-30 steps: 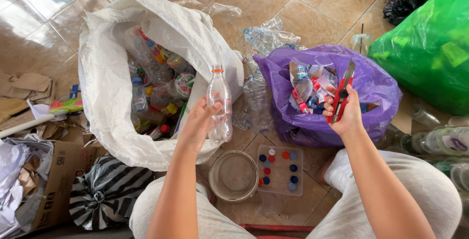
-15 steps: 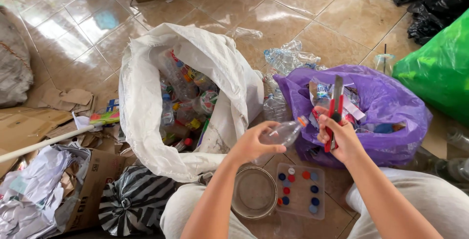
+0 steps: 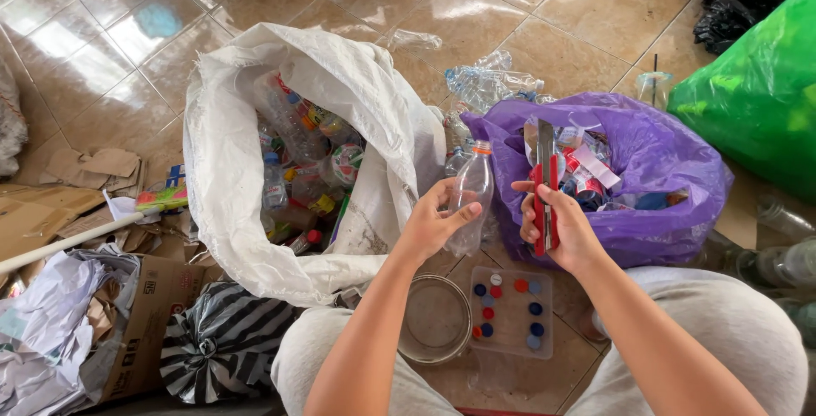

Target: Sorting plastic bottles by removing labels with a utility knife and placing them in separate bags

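Holding clear bottle upright, left hand; right hand gripping cutter.

Both forearms are bare right up to the bottom edge of the view, with no sleeve, watch or bracelet showing on either. The left hand wears no glove and no ring, and the right hand is just as plain. Below the arms, the legs are covered in light grey, soft-looking trousers, the cloth smooth over both knees with only faint creases.
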